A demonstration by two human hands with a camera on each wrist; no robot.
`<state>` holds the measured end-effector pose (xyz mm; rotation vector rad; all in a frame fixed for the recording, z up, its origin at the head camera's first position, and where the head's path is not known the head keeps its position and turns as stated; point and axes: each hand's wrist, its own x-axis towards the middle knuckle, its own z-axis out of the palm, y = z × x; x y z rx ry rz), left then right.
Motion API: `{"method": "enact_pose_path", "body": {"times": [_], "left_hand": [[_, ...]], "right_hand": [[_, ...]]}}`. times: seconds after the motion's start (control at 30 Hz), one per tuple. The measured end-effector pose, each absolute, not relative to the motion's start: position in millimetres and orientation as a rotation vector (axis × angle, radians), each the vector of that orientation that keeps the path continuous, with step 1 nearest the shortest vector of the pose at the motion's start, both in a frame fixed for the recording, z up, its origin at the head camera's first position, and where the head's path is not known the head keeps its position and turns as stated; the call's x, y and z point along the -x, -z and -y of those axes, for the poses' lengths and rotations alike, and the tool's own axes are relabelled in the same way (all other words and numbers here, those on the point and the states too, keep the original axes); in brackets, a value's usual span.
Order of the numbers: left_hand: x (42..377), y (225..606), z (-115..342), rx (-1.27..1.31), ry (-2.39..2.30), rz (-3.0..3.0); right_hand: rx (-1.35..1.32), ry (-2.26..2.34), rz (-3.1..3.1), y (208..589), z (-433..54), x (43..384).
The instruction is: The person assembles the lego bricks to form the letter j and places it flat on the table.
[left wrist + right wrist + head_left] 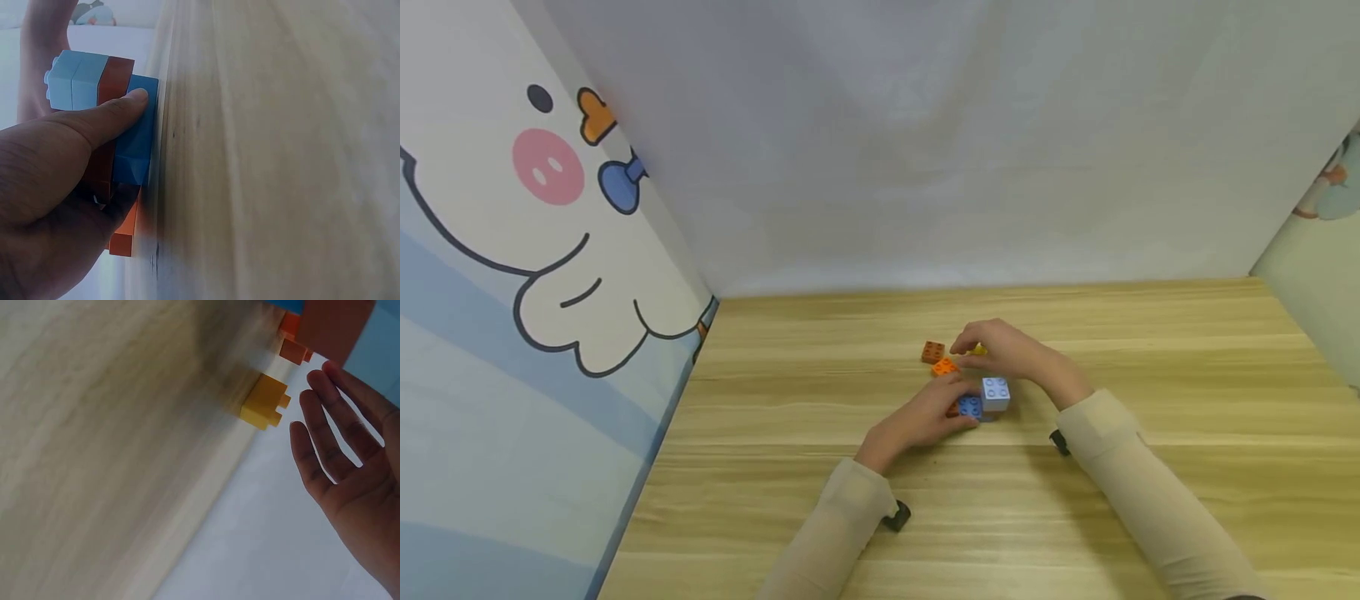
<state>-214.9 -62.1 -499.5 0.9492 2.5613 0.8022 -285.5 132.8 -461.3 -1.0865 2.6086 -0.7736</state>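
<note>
A small stack of toy building bricks stands on the table, gripped by my left hand (922, 411). In the left wrist view, its thumb lies on the blue brick (132, 156) at the bottom, with a reddish-brown brick (115, 78) above and light blue bricks (76, 81) on top. The far fingers are partly hidden. My right hand (1009, 350) hovers just beyond the stack, holding nothing, its fingers apart and slightly bent in the right wrist view. Near its fingertips sits a yellow brick (264, 401), mostly covered by the hand in the head view.
An orange brick (944, 367) and a brown brick (933, 352) lie just beyond the left hand on the wooden table (790, 367). A pale curtain-like backdrop (970, 167) rises behind the far edge. A cartoon-printed panel (490, 275) borders the left side.
</note>
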Motion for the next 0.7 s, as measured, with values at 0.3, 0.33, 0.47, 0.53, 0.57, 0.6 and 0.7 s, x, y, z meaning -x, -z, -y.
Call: {"method": "enact_pose_path", "body": {"times": [0.3,0.33,0.47,0.53,0.57,0.6,0.7], "left_hand": [[212,497,64,-0.966,-0.813,-2.573],[212,497,64,-0.962,-0.812,-2.573],[211,498,64,-0.957,-0.813,-2.567],[211,498,64,-0.962,-0.812,-2.566],[211,498,64,-0.963,-0.812,-2.566],[211,498,64,-0.963,-0.813,-2.565],[212,498,64,-0.964,-0.802,-2.575]], "right_hand": [[1.102,0.796,-2.569,464,-121,290],[1.110,0.793,-2.565,464,-120,290],[1.117,0.767,-2.548,466,-118,292],[1.110,0.751,-2.541,466,-117,293],[1.111,0.741,-2.540,466,-117,294],[1.111,0.735,-2.537,465,-117,294],[1.130,0.719,-2.535,464,-117,296]]}}
